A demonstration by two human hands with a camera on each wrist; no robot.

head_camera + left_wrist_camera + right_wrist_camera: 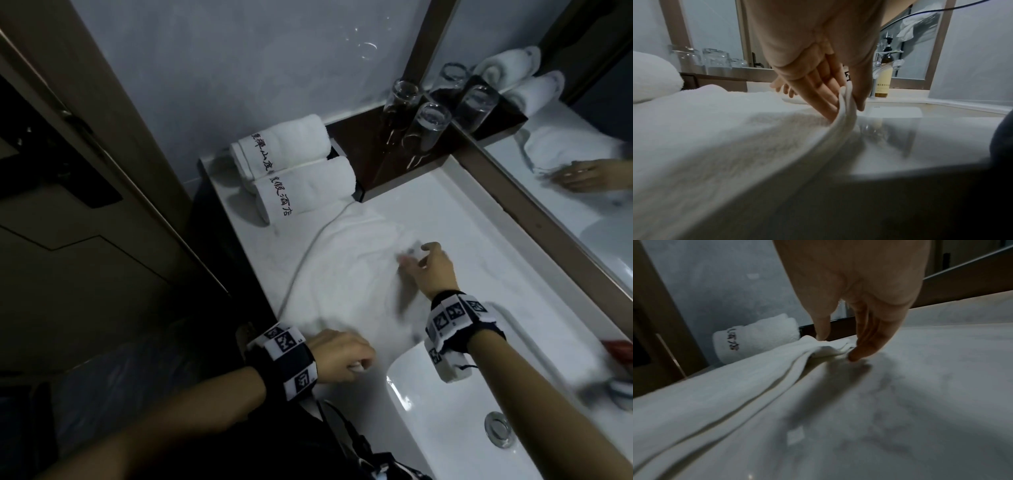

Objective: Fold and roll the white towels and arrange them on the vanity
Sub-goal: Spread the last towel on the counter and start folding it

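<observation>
The white bench (239, 236) runs along a mirror (582, 192), with a sink basin (445, 411) set into its near end. A flat towel (346, 274) lies spread on the bench between the basin and the back corner, its long right edge lying in doubled layers. Beyond its far end, two rolled towels (301, 171) with dark embroidered characters lie side by side, touching each other, against the wall; the nearer roll sits just beside the flat towel's far corner. Behind them a dark tray (376, 164) carries two upturned glasses (414, 116).

The left hand (339, 356) is at the towel's near corner, next to the basin rim. In the left wrist view its fingers (824, 97) lie on top of the cloth and its thumb is on the other side of the raised doubled edge, so it pinches that edge. The right hand (431, 267) is at the towel's far right corner, well apart from the left hand. In the right wrist view its thumb rests on a bunched fold of the towel and its fingertips (855, 356) curl down to the same fold, pinching it just above the bench.

A soap bottle (882, 79) stands by the tap (888, 65) past the basin.
</observation>
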